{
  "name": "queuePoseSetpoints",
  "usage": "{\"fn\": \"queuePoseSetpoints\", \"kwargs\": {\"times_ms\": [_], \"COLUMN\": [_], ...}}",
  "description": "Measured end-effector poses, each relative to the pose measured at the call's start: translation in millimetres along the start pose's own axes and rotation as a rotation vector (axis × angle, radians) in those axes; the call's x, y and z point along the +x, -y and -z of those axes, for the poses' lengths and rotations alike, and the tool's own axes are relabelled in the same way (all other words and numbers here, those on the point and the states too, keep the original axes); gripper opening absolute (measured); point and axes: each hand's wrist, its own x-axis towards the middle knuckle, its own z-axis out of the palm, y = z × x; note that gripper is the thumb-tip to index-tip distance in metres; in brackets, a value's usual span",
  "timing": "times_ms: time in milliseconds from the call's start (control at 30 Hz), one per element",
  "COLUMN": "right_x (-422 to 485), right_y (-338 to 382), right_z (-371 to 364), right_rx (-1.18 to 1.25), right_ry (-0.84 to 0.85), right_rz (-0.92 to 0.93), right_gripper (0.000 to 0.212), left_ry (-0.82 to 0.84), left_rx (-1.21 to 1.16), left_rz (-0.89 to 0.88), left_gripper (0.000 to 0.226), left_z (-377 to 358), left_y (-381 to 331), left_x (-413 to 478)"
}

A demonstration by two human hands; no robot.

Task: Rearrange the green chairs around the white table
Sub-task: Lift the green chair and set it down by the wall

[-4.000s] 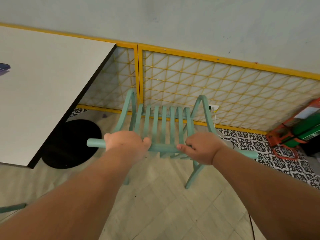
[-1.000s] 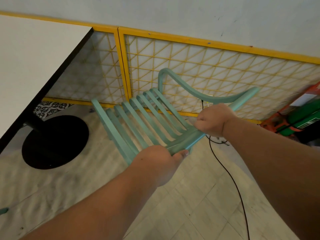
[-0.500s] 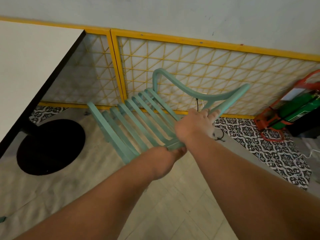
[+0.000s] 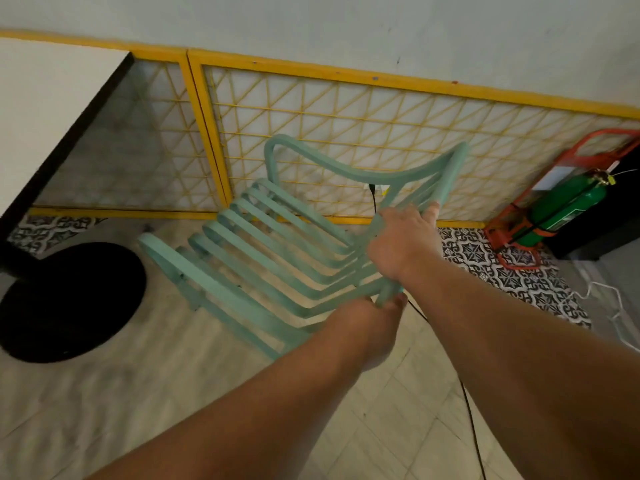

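Beside the white tabletop (image 4: 41,109), both hands, left hand (image 4: 367,327) and right hand (image 4: 401,240), grip the tilted green slatted chair (image 4: 263,258).

You're standing in what looks like a café or canteen dining area. A white table (image 4: 52,109) on a round black pedestal base (image 4: 65,299), a slatted green chair (image 4: 263,258), patterned floor tiles (image 4: 502,268) and a green extinguisher (image 4: 568,206) in a red stand (image 4: 512,244) suggest it.

Single head-worn view, wide-angle, looking forward and down from above the forearms. Close to the chair (image 4: 277,258) and floor (image 4: 145,403); faces the wall (image 4: 346,26). Table edge (image 4: 62,147) at left.
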Motion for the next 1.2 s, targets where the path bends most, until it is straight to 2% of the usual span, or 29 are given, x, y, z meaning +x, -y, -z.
{"fn": "queuePoseSetpoints", "kwargs": {"times_ms": [233, 333, 367, 467, 533, 600, 700, 933, 1033, 1100, 1200], "right_x": [8.4, 8.3, 8.6, 9.3, 8.8, 8.7, 9.0, 17.3, 20.3, 21.7, 24.5], "right_y": [-10.6, -11.0, -10.8, -11.3, -11.8, -11.4, -9.3, 2.4, 7.1, 4.2, -0.7], "right_z": [3.3, 1.9, 1.5, 0.0, -0.3, -0.7, 0.5, -0.1, 1.1, 3.9, 6.0], "right_rx": [-0.015, -0.016, -0.013, 0.005, -0.012, -0.045, -0.104, -0.5, -0.588, -0.51, -0.41], "right_ry": [-0.006, -0.005, -0.01, -0.029, -0.034, -0.045, -0.036, 0.186, 0.24, 0.18, 0.105], "right_rz": [0.022, 0.014, 0.014, 0.01, 0.002, -0.003, 0.002, -0.021, 0.028, 0.075, 0.091], "right_gripper": [0.062, 0.059, 0.059, 0.058, 0.059, 0.059, 0.062, 0.075, 0.062, 0.038, 0.019], "left_ry": [0.077, 0.011, -0.026, -0.068, -0.026, 0.09, 0.175, 0.201, 0.204, 0.167, 0.146], "left_rx": [-0.062, -0.077, 0.003, 0.45, 0.64, 0.787, 0.84, 0.881, 0.884, 0.88, 0.837], "left_rz": [-0.078, -0.07, -0.073, -0.016, 0.044, 0.055, 0.061, 0.03, 0.005, 0.013, 0.041], "left_gripper": [0.081, 0.082, 0.082, 0.088, 0.079, 0.062, 0.035, 0.041, 0.047, 0.053, 0.05], "left_z": [-2.2, 22.8, 33.5, 55.5, 60.9, 59.1, 50.8, 57.6, 58.6, 58.3, 58.2], "left_y": [-0.7, 28.7, 40.5, 79.8, 102.6, 121.3, 136.7, 134.4, 135.0, 136.0, 136.6], "left_x": [12.3, 20.8, 26.8, 53.7, 71.1, 82.8, 96.6, 118.3, 124.7, 125.5, 124.1]}}
